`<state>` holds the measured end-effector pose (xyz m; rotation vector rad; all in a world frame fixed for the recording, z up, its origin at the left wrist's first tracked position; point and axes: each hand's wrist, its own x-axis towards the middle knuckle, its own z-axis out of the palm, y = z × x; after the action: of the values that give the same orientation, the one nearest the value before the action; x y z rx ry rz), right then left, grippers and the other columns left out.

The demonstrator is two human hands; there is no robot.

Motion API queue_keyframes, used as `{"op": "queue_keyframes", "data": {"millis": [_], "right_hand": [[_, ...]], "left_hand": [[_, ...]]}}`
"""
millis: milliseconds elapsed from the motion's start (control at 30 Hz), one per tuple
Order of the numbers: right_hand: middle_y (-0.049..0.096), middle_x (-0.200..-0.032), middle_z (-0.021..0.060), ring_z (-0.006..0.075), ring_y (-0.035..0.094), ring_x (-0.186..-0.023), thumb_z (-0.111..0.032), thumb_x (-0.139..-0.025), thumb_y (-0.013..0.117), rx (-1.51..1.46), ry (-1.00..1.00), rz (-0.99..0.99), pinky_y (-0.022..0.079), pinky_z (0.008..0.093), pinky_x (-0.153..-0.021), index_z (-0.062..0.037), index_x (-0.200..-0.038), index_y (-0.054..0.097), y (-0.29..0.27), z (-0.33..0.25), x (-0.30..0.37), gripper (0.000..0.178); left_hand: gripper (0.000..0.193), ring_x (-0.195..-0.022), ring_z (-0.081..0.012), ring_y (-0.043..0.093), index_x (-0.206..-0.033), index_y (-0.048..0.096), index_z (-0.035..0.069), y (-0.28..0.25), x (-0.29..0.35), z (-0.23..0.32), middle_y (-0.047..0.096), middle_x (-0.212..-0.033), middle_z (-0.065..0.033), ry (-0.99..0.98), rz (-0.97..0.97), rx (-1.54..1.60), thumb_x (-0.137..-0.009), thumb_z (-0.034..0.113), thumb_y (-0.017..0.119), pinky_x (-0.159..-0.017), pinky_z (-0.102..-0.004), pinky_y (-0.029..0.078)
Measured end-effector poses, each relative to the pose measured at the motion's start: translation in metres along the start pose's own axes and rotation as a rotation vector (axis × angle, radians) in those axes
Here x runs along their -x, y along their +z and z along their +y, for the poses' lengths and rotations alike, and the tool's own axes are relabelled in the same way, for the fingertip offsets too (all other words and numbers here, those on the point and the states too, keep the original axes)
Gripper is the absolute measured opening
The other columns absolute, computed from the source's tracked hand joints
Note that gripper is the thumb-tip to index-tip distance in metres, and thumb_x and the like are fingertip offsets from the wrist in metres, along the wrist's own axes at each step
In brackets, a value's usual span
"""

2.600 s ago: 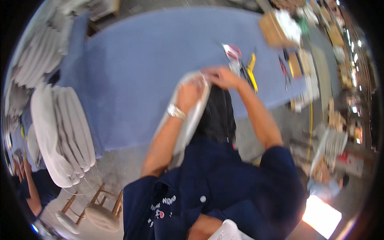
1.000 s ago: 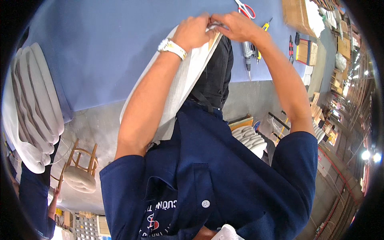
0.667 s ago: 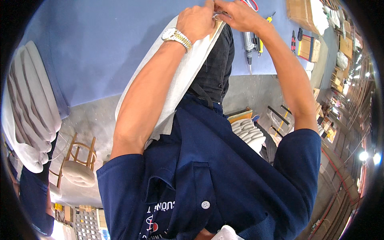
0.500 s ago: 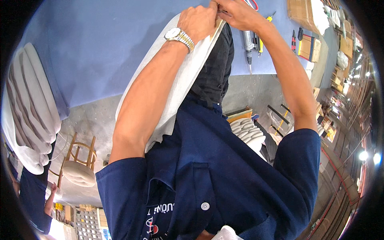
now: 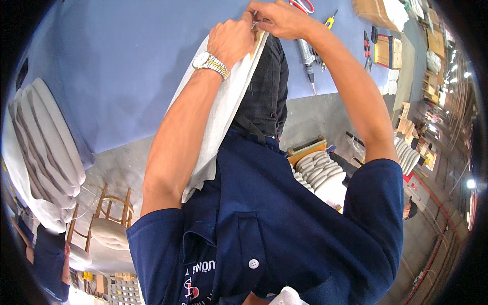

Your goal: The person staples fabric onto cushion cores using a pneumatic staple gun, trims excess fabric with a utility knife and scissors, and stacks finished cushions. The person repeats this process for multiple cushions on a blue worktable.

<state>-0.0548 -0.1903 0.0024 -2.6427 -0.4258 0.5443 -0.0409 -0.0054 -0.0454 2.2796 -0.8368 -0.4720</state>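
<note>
The blue-covered bench [image 5: 117,66] spans the upper part of the view; at its left edge stands a stack of grey padded pieces [image 5: 46,147]; a long, pale grey fabric-covered piece [image 5: 216,112] slants from the person's front up over the bench, beneath the left forearm and beside the dark-trousered leg [image 5: 267,86]; a cardboard box [image 5: 378,14] sits far right, a padded stool [image 5: 109,231] on the floor at lower left; the left hand [image 5: 231,40] grips the piece's upper end; the right hand [image 5: 279,20] pinches the same edge, fingertips close to the left's, though what lies between them cannot be told; near it lie a grey tool [image 5: 306,58], red-handled pliers [image 5: 366,46] and scissors [image 5: 303,5]; a metal watch [image 5: 210,63] circles the left wrist.
</note>
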Motion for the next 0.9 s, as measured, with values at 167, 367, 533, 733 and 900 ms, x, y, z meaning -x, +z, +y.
{"op": "queue_keyframes", "data": {"millis": [167, 367, 533, 733, 900], "right_hand": [[0.078, -0.109, 0.0132, 0.0282, 0.074, -0.101, -0.026, -0.090, 0.076, -0.415, 0.145, 0.139, 0.055, 0.0369, -0.091, -0.0048, -0.126, 0.061, 0.006, 0.003, 0.008, 0.045], [0.074, -0.122, 0.0115, 0.0184, 0.070, -0.111, -0.020, -0.099, 0.069, -0.994, 0.080, 0.507, 0.052, 0.0337, -0.102, -0.0063, -0.132, 0.068, 0.055, -0.030, 0.000, 0.035], [0.074, -0.120, 0.0082, 0.0160, 0.069, -0.109, -0.016, -0.102, 0.065, -0.923, 0.144, 0.592, 0.053, 0.0324, -0.100, -0.0052, -0.129, 0.070, 0.056, -0.066, -0.029, 0.029], [0.076, -0.114, 0.0088, 0.0217, 0.072, -0.105, -0.021, -0.101, 0.065, -0.777, 0.213, 0.631, 0.054, 0.0349, -0.096, -0.0083, -0.125, 0.071, 0.056, -0.076, -0.046, 0.028], [0.075, -0.112, 0.0082, 0.0203, 0.070, -0.103, -0.020, -0.103, 0.059, -0.778, 0.199, 0.658, 0.053, 0.0349, -0.094, -0.0088, -0.125, 0.069, 0.059, -0.083, -0.056, 0.027]], "left_hand": [[0.030, -0.090, -0.0422, 0.072, -0.119, 0.067, 0.007, -0.013, 0.020, -0.019, 0.075, -0.097, -0.0219, 0.067, 0.049, 0.156, -0.093, 0.022, 0.063, -0.082, -0.0517, 0.057], [0.035, -0.112, -0.0270, 0.072, -0.130, 0.067, 0.004, -0.057, 0.050, -0.044, 0.074, -0.117, -0.0167, 0.032, 0.074, 0.384, -0.095, 0.012, 0.065, -0.096, -0.0376, 0.055], [0.039, -0.115, -0.0274, 0.071, -0.132, 0.065, 0.001, -0.086, 0.046, -0.064, 0.073, -0.122, -0.0188, 0.030, 0.119, 0.455, -0.094, 0.010, 0.065, -0.097, -0.0366, 0.055], [0.043, -0.118, -0.0234, 0.067, -0.136, 0.061, -0.004, -0.101, 0.047, -0.069, 0.068, -0.130, -0.0160, 0.032, 0.164, 0.441, -0.094, 0.003, 0.069, -0.103, -0.0351, 0.052], [0.042, -0.115, -0.0263, 0.069, -0.137, 0.059, -0.004, -0.135, 0.072, -0.041, 0.068, -0.127, -0.0183, -0.031, 0.258, 1.012, -0.097, 0.006, 0.067, -0.099, -0.0386, 0.055]]}}
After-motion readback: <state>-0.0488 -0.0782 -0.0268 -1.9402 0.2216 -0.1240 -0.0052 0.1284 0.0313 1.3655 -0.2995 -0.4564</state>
